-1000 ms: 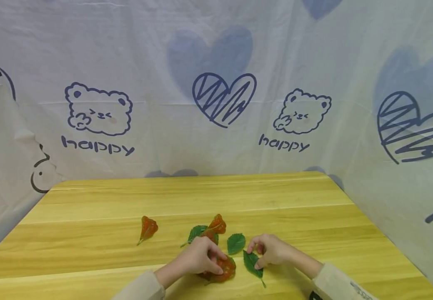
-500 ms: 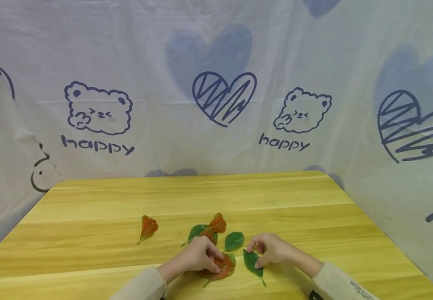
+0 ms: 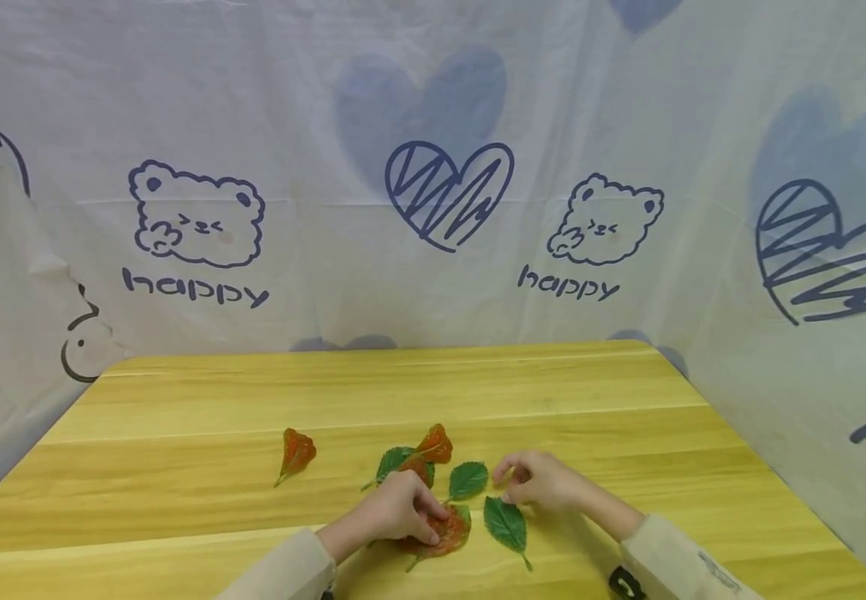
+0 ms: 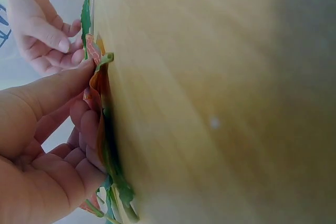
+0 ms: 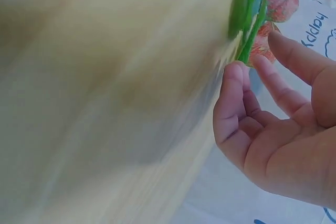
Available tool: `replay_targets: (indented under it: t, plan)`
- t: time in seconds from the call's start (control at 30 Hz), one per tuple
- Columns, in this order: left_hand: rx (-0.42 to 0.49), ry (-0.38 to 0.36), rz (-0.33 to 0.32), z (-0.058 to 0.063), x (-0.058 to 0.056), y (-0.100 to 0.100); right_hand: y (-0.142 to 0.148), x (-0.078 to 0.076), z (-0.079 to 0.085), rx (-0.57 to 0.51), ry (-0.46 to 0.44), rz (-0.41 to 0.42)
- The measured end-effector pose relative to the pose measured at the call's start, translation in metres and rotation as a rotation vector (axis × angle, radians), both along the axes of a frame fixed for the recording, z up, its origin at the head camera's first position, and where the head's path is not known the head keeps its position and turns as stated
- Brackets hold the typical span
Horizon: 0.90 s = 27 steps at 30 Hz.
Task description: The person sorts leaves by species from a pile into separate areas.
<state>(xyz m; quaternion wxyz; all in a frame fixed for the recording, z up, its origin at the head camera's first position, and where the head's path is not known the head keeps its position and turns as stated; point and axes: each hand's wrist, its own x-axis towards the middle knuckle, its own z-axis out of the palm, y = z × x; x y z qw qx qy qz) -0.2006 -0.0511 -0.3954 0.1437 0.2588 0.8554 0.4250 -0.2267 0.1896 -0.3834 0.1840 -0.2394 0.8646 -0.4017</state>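
Observation:
My left hand (image 3: 397,510) pinches a reddish leaf (image 3: 453,533) with a green edge and stem, close over the table. In the left wrist view, thumb and fingers meet around this leaf (image 4: 97,90), and more reddish leaf shows beneath the hand. Just beyond a serrated green leaf (image 3: 506,523), whose stem points toward me, is my right hand (image 3: 541,482). Its fingers are loosely bent, with a gap between thumb and fingertips in the right wrist view. A second green leaf (image 3: 468,481) lies between the hands, slightly farther back.
Behind my left hand, a red leaf (image 3: 437,444) overlaps another red one and a green leaf (image 3: 392,462). One red leaf (image 3: 297,452) lies alone to the left on the yellow wooden table (image 3: 200,400). A white printed curtain (image 3: 312,250) hangs behind and beside the table.
My right hand has let go of the green leaf and shifted slightly away from me. The leaf between the hands moved a little left and back earlier; my left hand stays at the reddish leaf.

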Motion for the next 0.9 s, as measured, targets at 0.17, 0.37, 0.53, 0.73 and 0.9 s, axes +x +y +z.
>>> replay_targets:
  t: [0.17, 0.37, 0.53, 0.73, 0.9]
  plan:
    - [-0.003, -0.006, -0.005, -0.001, -0.001, 0.000, -0.003, -0.005, 0.000, -0.069, -0.073, -0.029]
    - [-0.011, -0.010, -0.010, -0.002, -0.002, 0.000, -0.009, -0.007, -0.003, -0.130, -0.171, -0.041]
    - [-0.011, -0.010, -0.016, 0.000, -0.003, 0.000, -0.013, -0.011, -0.007, -0.168, -0.203, -0.069]
    - [-0.013, -0.012, -0.014, 0.002, -0.002, 0.001, -0.015, -0.014, -0.009, -0.164, -0.204, -0.100]
    - [-0.016, -0.025, -0.008, 0.003, -0.003, 0.001, -0.018, -0.014, -0.009, -0.170, -0.215, -0.111]
